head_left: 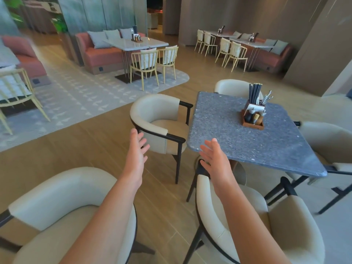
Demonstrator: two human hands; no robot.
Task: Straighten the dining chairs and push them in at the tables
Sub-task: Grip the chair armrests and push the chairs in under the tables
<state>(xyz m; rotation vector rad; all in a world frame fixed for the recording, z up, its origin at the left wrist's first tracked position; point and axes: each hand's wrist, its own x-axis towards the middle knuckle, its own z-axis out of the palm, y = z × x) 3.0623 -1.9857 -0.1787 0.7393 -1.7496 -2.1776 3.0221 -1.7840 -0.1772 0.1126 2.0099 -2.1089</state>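
A grey speckled table (228,126) stands right of centre with cream round-backed chairs around it. One cream chair (152,111) with black arms sits at the table's left side, turned partly away from it. My left hand (136,149) reaches toward its back with fingers straight, holding nothing; I cannot tell if it touches. My right hand (214,157) hovers open in front of the table's near corner, above a second cream chair (219,225) at the near side. A third cream chair (57,202) is at the lower left.
A wooden caddy (253,119) with chopsticks and cutlery stands on the table. More cream chairs sit at the far side (230,87) and right side (327,138). Yellow wooden chairs (146,63) and pink sofas (102,52) stand at white tables behind. A patterned rug (80,100) covers the floor on the left.
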